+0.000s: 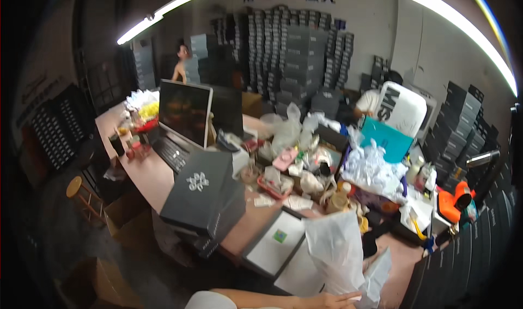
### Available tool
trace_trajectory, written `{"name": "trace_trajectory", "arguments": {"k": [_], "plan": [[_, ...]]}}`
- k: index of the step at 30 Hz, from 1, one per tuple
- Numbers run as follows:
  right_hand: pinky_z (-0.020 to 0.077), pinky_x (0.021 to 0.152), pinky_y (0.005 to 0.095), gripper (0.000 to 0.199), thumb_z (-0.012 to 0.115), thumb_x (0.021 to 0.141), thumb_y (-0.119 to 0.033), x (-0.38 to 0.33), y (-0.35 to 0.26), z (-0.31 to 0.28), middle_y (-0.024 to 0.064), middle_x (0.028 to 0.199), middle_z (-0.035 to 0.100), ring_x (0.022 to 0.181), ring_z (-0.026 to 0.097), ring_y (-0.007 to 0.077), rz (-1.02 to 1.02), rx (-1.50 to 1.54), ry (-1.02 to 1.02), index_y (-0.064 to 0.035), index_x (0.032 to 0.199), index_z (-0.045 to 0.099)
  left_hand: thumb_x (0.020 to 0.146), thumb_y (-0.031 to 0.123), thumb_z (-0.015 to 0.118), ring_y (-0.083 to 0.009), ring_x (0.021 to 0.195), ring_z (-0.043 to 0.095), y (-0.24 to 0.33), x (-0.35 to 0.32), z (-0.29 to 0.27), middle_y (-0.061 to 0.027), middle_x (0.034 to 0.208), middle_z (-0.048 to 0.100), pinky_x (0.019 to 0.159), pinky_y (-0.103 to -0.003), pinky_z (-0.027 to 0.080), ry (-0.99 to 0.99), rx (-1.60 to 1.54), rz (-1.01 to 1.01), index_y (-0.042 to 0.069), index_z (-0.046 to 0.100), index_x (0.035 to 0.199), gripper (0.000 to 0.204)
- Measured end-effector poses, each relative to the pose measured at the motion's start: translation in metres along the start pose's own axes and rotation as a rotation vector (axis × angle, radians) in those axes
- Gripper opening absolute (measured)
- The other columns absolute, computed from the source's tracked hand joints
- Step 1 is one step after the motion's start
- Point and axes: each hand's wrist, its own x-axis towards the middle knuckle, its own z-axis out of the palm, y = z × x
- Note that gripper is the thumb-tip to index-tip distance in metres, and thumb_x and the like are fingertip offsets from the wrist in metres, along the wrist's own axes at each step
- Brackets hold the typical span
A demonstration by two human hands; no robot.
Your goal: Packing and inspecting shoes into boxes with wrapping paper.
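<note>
One hand [327,300] is all that shows at the bottom edge, coming in from the person's left along a bare forearm with a white sleeve, and which hand it is cannot be told for sure; it reads as the left. Its fingers [346,297] are pinched closed on the lower edge of a white plastic bag [335,249], which stands up in front of the camera, crinkled and half see-through, over the near edge of the pinkish desk [158,181]. The other hand is nowhere in view. That bag looks featherlight and floppy, slick to the touch, likely to sag or slide unless it is held by a gathered edge or the mouth, much as those fingers have it now. Just beside it on the left lie two flat white boards [272,243], one with a small green square on it. Further left, a dark grey shoe box [204,192] with a white emblem sits tilted on another box at the desk edge. Behind that, a monitor [185,112] and a black keyboard [171,152]. The middle of the desk is heaped with clear bags, paper and small packets; a teal bag [385,139] stands to the right, and an orange tool [452,203] lies near the right edge. Stacks of dark boxes [294,53] line the back wall, where two other people are at work.
</note>
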Motion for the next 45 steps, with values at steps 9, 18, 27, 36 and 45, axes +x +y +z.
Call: {"name": "trace_trajectory", "arguments": {"k": [9, 18, 27, 36, 45], "plan": [[0.0458, 0.092, 0.0353, 0.042, 0.047, 0.096, -0.027, 0.034, 0.029, 0.015, 0.0128, 0.125, 0.053, 0.112, 0.055, 0.0240, -0.084, -0.154, -0.076, -0.0061, 0.132, 0.042, 0.084, 0.018, 0.062, -0.0251, 0.085, 0.060, -0.024, -0.048, -0.034, -0.0185, 0.117, 0.058, 0.070, -0.036, 0.050, 0.751, -0.019, -0.298, 0.002, 0.061, 0.090, 0.017], [0.0449, 0.094, 0.0366, 0.046, 0.047, 0.097, -0.030, 0.014, 0.009, 0.008, 0.0142, 0.127, 0.052, 0.114, 0.054, 0.0253, -0.123, -0.100, -0.125, -0.0058, 0.135, 0.039, 0.087, 0.037, 0.066, -0.0239, 0.121, 0.049, -0.054, -0.025, -0.049, -0.0054, 0.133, 0.052, 0.102, -0.043, 0.040, 0.914, -1.433, -0.870, 0.009, 0.041, 0.135, 0.061], [0.0439, 0.096, 0.0378, 0.051, 0.046, 0.097, -0.033, -0.021, 0.015, 0.033, 0.0156, 0.129, 0.051, 0.116, 0.053, 0.0266, -0.206, -0.297, -0.514, -0.0056, 0.139, 0.035, 0.084, 0.013, 0.067, -0.0251, 0.111, 0.056, -0.075, -0.060, -0.100, -0.0110, 0.120, 0.057, 0.095, -0.042, 0.047, 1.309, -1.330, -0.899, 0.003, 0.048, 0.128, 0.050], [0.0441, 0.100, 0.0456, 0.085, 0.056, 0.084, -0.061, -0.047, 0.018, 0.001, 0.0140, 0.140, 0.042, 0.120, 0.051, 0.0271, 0.074, 0.843, 0.009, -0.0088, 0.144, 0.026, 0.081, 0.014, 0.074, -0.0257, 0.115, 0.052, -0.033, -0.019, -0.035, -0.0127, 0.125, 0.053, 0.100, -0.037, 0.041, 0.794, -0.530, -0.871, 0.000, 0.048, 0.126, 0.054], [0.0504, 0.087, 0.0341, 0.046, 0.063, 0.086, -0.020, -0.069, 0.016, -0.097, 0.0087, 0.113, 0.060, 0.100, 0.061, 0.0194, 0.064, 0.428, 0.415, -0.0009, 0.125, 0.048, 0.083, 0.021, 0.061, -0.0301, 0.071, 0.061, -0.083, -0.092, -0.044, -0.0100, 0.074, 0.060, 0.084, -0.042, 0.048, -0.615, 0.223, -0.416, 0.003, 0.062, 0.072, 0.021]]}}
